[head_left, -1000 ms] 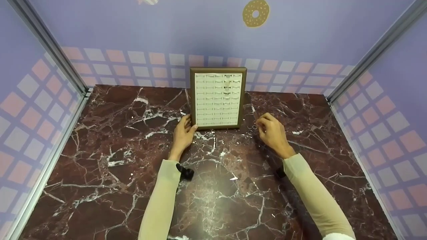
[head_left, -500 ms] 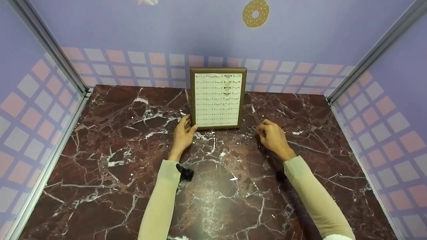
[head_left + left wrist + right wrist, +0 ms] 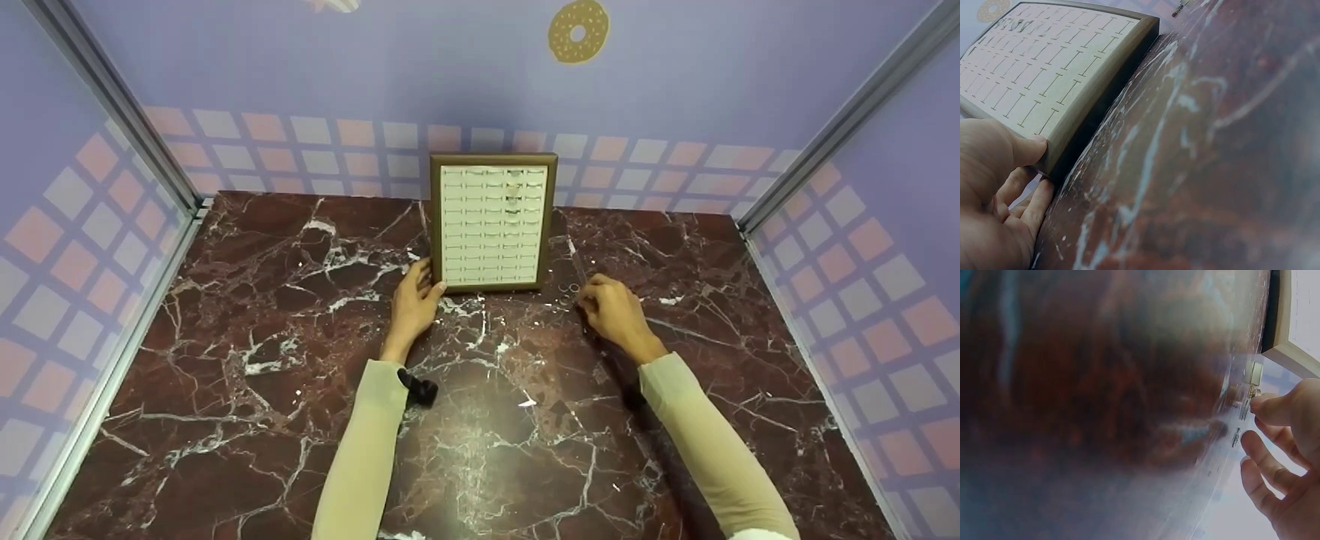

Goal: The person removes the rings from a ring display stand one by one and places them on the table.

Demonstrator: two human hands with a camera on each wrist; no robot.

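Observation:
A ring display board [image 3: 480,240] with a brown frame and a cream slotted panel stands upright near the back wall. Several rings [image 3: 512,199] sit in one column of its upper right part. My left hand [image 3: 414,304] grips the lower left corner, thumb on the front and other fingers at the side and behind. On the table right of the board lie several loose rings [image 3: 574,288]. Bent over beside them is my right hand [image 3: 615,311]. In the right wrist view its thumb tip meets a gold-coloured ring [image 3: 1256,390]; whether it is pinched is unclear.
The dark red marbled table [image 3: 262,420] has white veins and small white specks. Purple walls with pink and white squares [image 3: 307,129] enclose the back and both sides. A small black device [image 3: 421,391] is strapped at the left wrist.
My right hand has dropped slightly towards the table beside the loose rings, leaving more of them visible. My left hand keeps its grip on the display board.

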